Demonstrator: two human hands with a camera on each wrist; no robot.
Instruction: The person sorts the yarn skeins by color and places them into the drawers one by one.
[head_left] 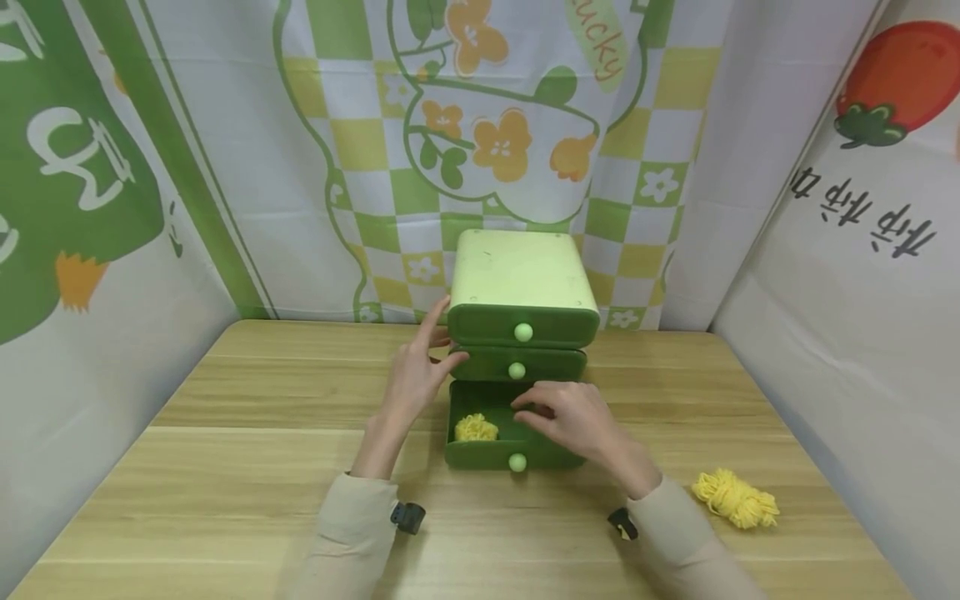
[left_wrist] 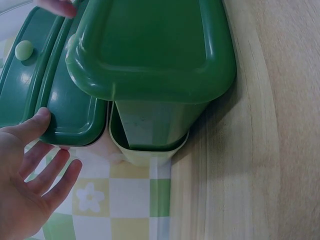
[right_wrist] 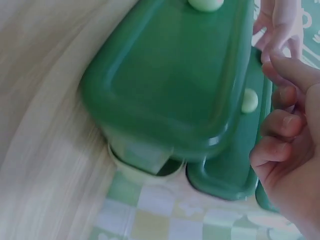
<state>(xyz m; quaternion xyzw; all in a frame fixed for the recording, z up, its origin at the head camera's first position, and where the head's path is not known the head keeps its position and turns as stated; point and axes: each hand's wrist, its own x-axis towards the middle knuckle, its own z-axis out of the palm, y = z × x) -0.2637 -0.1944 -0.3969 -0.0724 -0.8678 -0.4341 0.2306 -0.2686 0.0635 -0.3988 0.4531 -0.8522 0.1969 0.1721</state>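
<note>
A three-drawer cabinet [head_left: 522, 265] stands on the table, with a pale green shell and green drawer fronts. Its bottom drawer [head_left: 480, 456] is pulled out, and a yellow yarn bundle [head_left: 476, 428] lies in the left part. My left hand [head_left: 412, 375] rests at the cabinet's left side, fingers extended and the thumb on the edge of the middle drawer front [left_wrist: 75, 102]. Over the right part of the pulled-out drawer hovers my right hand [head_left: 573, 412], its fingers loosely bent; nothing shows between them in the right wrist view.
Another yellow yarn bundle [head_left: 735, 498] lies on the wooden table [head_left: 247, 467], to the right of my right forearm. Behind the cabinet hangs a patterned curtain [head_left: 360, 167], and printed cloth [head_left: 847, 275] encloses the sides.
</note>
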